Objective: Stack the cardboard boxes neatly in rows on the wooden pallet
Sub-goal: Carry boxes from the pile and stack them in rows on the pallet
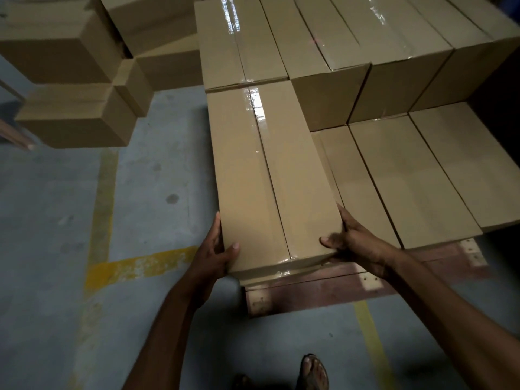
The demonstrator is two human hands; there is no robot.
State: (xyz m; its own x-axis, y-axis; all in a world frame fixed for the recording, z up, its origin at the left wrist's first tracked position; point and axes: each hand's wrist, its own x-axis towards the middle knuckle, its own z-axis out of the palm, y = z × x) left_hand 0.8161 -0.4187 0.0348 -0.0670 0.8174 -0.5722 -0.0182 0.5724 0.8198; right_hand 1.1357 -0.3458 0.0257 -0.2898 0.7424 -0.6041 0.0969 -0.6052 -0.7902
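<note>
1. The left hand (pixel 216 254) gripped the near left corner of the taped cardboard box (pixel 270 178), thumb on top and fingers along the side.
2. The right hand (pixel 354 243) gripped the near right corner, thumb on top.
3. The box lay lengthwise at the near left corner of the wooden pallet (pixel 323 288), above a lower box, its far end against the back row (pixel 337 38).
4. Three lower-layer boxes (pixel 408 178) lay side by side just to its right.
5. Loose boxes (pixel 76 119) stood on the floor (pixel 56 220) at left.

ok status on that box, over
Left hand and right hand grip box at near corners. Box on second layer, pallet left front, butted to rear box. Nothing in the way.
</note>
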